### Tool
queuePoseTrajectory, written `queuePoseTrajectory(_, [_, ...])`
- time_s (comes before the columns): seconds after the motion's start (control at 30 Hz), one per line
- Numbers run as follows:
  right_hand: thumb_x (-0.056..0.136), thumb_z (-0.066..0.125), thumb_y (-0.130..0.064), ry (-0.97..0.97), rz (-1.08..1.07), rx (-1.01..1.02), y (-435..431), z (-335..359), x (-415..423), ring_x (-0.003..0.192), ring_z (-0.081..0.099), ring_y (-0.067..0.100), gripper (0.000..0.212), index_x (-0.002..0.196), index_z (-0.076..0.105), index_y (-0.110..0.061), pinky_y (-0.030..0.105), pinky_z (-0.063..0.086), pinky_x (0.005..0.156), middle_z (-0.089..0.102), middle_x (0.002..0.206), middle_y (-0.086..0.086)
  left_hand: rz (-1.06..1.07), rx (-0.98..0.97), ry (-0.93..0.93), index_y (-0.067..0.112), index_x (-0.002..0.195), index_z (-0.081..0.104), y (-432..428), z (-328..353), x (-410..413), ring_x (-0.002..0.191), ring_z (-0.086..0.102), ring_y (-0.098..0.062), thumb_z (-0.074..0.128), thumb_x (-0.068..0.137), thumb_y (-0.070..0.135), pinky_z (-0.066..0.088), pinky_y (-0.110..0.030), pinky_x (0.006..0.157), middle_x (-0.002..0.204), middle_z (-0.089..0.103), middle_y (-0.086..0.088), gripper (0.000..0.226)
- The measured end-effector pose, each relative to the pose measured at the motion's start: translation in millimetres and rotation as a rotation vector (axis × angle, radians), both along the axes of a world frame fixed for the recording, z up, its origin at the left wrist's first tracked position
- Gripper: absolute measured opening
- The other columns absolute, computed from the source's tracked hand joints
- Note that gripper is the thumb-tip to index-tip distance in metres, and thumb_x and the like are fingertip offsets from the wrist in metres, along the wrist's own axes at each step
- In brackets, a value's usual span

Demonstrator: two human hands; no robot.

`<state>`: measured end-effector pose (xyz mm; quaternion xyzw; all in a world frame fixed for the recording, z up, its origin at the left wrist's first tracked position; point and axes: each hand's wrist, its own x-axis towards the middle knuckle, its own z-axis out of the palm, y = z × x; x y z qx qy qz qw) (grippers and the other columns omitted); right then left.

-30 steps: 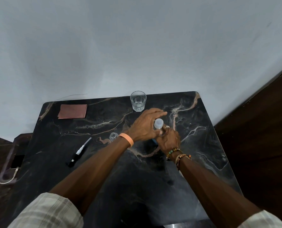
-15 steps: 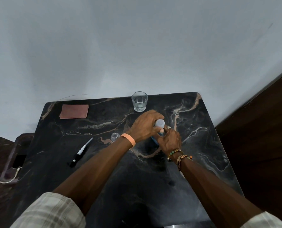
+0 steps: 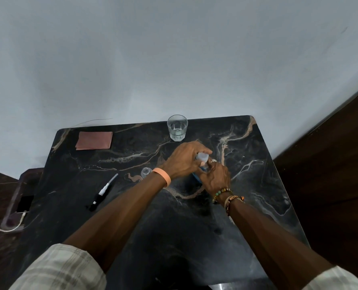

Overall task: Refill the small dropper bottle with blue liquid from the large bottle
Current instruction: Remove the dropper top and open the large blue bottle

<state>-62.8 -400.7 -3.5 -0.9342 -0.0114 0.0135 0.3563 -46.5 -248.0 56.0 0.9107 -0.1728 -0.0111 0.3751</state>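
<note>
- I am looking down through the head view at the large bottle (image 3: pixel 197 177). It is standing on the dark marble table (image 3: pixel 257 185), right of centre, and both hands are hiding most of it, so only a sliver of blue is showing.
- The left hand (image 3: pixel 184 161) is coming in from the left, and its fingers are curling round the pale cap (image 3: pixel 202 158) at the top of the bottle and gripping it.
- The right hand (image 3: pixel 215 178) is wrapping round the body just below the cap, on the side nearer me, and seems to be bracing it.
- The bottle's long axis is running roughly straight up, so the cap is sitting directly above the right hand's grip. Any twist is therefore turning about that upright line.
- I am judging that the cap is being worked, though I cannot tell which way it is turning.
- The small dropper bottle (image 3: pixel 145 171) is standing just beside the left wrist, left of the large bottle and apart from it. Its dropper (image 3: pixel 104 191) is lying on the table further left.
- I am reckoning the pour has to tip leftward towards that small mouth, and that the left forearm is passing close enough to knock it.
</note>
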Motion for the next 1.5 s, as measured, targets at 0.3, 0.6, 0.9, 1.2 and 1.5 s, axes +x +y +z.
queuePoseTrajectory(0.3, [0.080,0.068,-0.053,-0.036,0.005,0.026,-0.4,1.1,-1.1,0.064,0.061,0.011,0.032,0.096,0.066,-0.025,0.025,0.048,0.056,0.065,0.072,-0.008,-0.037,0.005,-0.014,0.018,0.122,0.067,-3.1,1.3,-1.0,0.106,0.058,-0.013,0.073,0.082,0.019,0.046,-0.027,0.095,0.119,0.065,-0.001,0.040])
queuePoseTrajectory(0.6, [0.081,0.064,-0.058,-0.024,-0.001,0.033,-0.3,0.0,-0.7,0.065,0.064,0.016,0.039,0.093,0.067,-0.022,0.031,0.054,0.059,0.068,0.074,-0.003,-0.041,0.010,0.000,0.019,0.126,0.065,-0.3,-2.0,-0.6,0.114,0.057,-0.011,0.073,0.078,0.016,0.046,-0.028,0.101,0.127,0.063,0.000,0.048])
queuePoseTrajectory(0.9, [0.080,0.067,-0.055,-0.006,0.005,0.037,-0.4,-0.3,0.4,0.065,0.061,0.011,0.031,0.090,0.064,-0.025,0.024,0.047,0.054,0.064,0.071,-0.008,-0.005,0.002,0.037,0.021,0.134,0.059,0.6,-3.3,0.1,0.116,0.054,-0.008,0.074,0.079,0.020,0.040,-0.016,0.099,0.132,0.060,0.001,0.057])
queuePoseTrajectory(1.2, [0.083,0.067,-0.050,-0.006,0.022,0.060,-0.2,0.0,0.0,0.066,0.061,0.010,0.026,0.091,0.064,-0.026,0.031,0.053,0.059,0.065,0.073,-0.008,-0.002,-0.027,0.114,0.020,0.139,0.053,1.3,-0.8,-1.5,0.126,0.051,-0.013,0.077,0.076,0.018,0.040,-0.025,0.105,0.140,0.055,-0.001,0.067])
queuePoseTrajectory(1.5, [0.083,0.064,-0.049,-0.030,0.038,0.055,-0.7,0.6,-0.5,0.071,0.063,0.013,0.028,0.097,0.065,-0.025,0.031,0.055,0.065,0.068,0.079,-0.006,0.032,-0.099,0.119,0.022,0.136,0.055,1.1,-3.2,-3.4,0.120,0.056,-0.014,0.081,0.073,0.024,0.048,-0.032,0.100,0.133,0.060,0.002,0.068])
